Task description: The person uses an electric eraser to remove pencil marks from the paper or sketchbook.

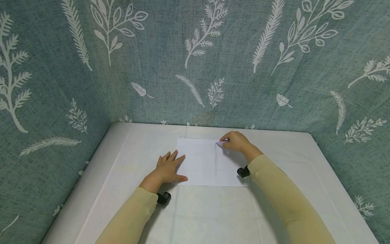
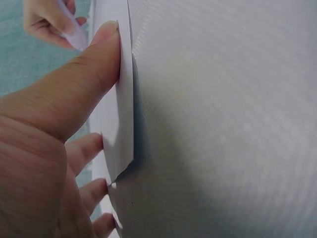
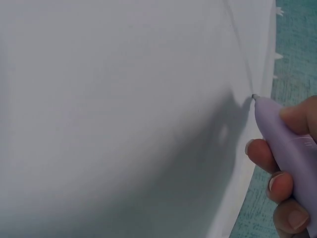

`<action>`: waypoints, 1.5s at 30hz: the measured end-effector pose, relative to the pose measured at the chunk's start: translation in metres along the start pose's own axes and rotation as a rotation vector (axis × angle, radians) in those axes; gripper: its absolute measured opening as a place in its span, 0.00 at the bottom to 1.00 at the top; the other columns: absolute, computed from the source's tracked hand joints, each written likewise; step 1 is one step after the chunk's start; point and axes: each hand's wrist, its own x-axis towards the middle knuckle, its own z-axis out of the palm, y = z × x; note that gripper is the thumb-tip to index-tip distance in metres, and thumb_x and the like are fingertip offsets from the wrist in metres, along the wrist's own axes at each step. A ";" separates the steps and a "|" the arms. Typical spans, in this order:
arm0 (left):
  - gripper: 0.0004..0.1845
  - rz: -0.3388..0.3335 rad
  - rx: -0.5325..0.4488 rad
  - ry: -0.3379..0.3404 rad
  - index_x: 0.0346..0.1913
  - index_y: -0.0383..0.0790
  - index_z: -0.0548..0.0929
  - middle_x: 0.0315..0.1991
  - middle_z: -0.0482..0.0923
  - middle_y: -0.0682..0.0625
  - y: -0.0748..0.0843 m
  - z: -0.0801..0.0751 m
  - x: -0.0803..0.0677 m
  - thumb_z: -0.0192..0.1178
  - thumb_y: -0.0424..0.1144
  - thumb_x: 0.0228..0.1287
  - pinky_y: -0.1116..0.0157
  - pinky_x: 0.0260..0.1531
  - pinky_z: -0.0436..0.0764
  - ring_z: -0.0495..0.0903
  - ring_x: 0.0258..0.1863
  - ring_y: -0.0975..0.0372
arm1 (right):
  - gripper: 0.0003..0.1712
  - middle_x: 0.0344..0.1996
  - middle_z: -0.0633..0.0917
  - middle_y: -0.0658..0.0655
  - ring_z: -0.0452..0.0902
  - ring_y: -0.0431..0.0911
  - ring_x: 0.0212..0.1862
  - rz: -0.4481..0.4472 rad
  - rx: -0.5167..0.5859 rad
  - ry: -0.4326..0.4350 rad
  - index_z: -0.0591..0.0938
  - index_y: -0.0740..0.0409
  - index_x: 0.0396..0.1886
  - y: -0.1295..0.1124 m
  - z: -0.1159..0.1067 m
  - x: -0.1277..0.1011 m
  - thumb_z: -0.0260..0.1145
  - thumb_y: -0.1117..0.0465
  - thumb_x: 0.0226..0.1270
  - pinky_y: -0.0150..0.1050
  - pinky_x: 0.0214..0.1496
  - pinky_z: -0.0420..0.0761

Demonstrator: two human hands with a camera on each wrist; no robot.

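Observation:
A white sheet of paper point(image 1: 210, 162) lies on the white table point(image 1: 128, 189). My left hand point(image 1: 169, 166) lies flat on the sheet's left edge, fingers spread straight; in the left wrist view its thumb point(image 2: 74, 84) presses the paper point(image 2: 116, 124) edge. My right hand point(image 1: 234, 140) pinches a pale lilac pen point(image 1: 220, 143) near the sheet's far edge. In the right wrist view the pen point(image 3: 282, 134) has its tip on the paper point(image 3: 124, 109), at the end of a faint straight line point(image 3: 240, 44).
Teal cloth with white leaf prints point(image 1: 195, 61) walls in the table at the back and on both sides. Black wrist cameras point(image 1: 163, 198) sit on both forearms. The table's bare cloth runs on in front of the sheet.

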 end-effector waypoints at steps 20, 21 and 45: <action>0.52 0.005 0.002 0.002 0.78 0.49 0.61 0.80 0.45 0.39 0.000 0.000 0.000 0.72 0.63 0.53 0.36 0.72 0.39 0.41 0.78 0.39 | 0.15 0.53 0.87 0.56 0.80 0.53 0.56 -0.001 -0.010 -0.001 0.89 0.53 0.52 -0.003 0.001 0.004 0.68 0.57 0.68 0.50 0.61 0.76; 0.52 0.005 0.002 0.002 0.78 0.49 0.61 0.80 0.45 0.39 0.000 0.000 0.000 0.72 0.63 0.53 0.36 0.72 0.39 0.41 0.78 0.39 | 0.15 0.53 0.86 0.56 0.79 0.53 0.56 0.000 -0.010 -0.003 0.89 0.52 0.51 -0.004 0.001 0.004 0.68 0.57 0.67 0.50 0.61 0.76; 0.53 0.004 -0.004 0.002 0.78 0.49 0.61 0.80 0.45 0.39 -0.002 0.002 0.000 0.72 0.64 0.52 0.36 0.72 0.39 0.40 0.78 0.39 | 0.15 0.55 0.85 0.57 0.77 0.55 0.60 0.044 -0.041 -0.009 0.88 0.52 0.53 -0.008 0.000 0.001 0.68 0.58 0.68 0.52 0.63 0.74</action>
